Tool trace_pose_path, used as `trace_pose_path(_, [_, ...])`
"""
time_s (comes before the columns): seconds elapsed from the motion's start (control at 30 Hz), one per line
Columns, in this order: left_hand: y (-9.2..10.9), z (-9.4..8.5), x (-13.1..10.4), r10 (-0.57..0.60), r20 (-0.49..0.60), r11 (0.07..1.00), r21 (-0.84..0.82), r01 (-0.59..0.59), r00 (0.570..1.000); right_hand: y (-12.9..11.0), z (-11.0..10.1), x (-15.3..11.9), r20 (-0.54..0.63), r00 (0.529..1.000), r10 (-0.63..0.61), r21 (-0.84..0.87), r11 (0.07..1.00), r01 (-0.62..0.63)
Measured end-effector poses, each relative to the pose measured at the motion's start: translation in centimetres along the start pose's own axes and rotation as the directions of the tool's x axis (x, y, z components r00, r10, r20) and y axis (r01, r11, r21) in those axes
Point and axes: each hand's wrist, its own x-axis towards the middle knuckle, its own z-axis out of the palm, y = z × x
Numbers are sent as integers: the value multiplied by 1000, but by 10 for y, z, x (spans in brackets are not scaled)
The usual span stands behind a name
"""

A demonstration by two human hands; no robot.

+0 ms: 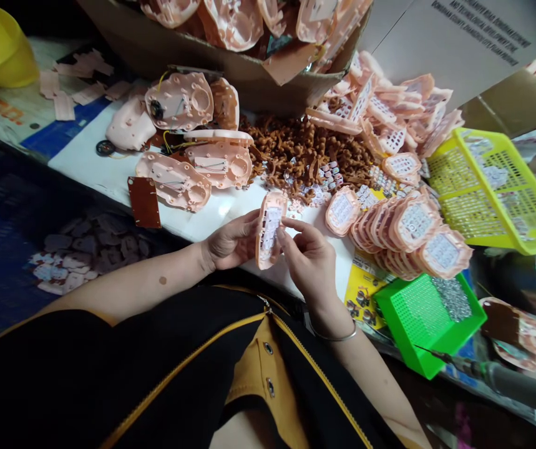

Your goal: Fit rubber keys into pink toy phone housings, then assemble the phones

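Note:
A pink plastic panel point(269, 234) with white keys set in its face is held tilted up in front of me. My left hand point(234, 242) grips it by its left edge, fingers wrapped behind. My right hand point(312, 259) has thumb and forefinger pinched together at the panel's face; whatever small part they hold, if any, is hidden. Just beyond my hands lie loose small white key pieces point(296, 204) and a heap of brown rubbery parts point(291, 153). To the right, a similar keyed panel point(342, 211) lies beside stacked ones point(412, 221).
Pink housings with wires point(178, 103) lie at the left, near a brown circuit board point(144, 202). A cardboard box point(230, 78) of shells stands behind. At right are a yellow basket point(492, 231), a green basket point(401, 324) with screws, and an electric screwdriver point(506, 380).

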Motion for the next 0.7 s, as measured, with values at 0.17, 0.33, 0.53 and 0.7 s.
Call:
trace_pose_path(0.17, [0, -5, 1, -33, -19, 997, -75, 32, 999, 5, -7, -4, 34, 805, -592, -377, 739, 559])
trace_pose_path(0.33, [2, -5, 0, -112, -26, 991, -71, 110, 993, 10, -6, -6, 442, 569, -694, -438, 387, 812])
trace_pose_path(0.53, [2, -4, 2, -12, -53, 999, -43, 10, 999, 21, -7, -7, 396, 578, -713, -533, 334, 777])
trace_pose_path(0.7, [4, -5, 3, -43, -3, 999, -8, 43, 999, 27, -49, 15, 110, 679, -726, -796, 345, 497])
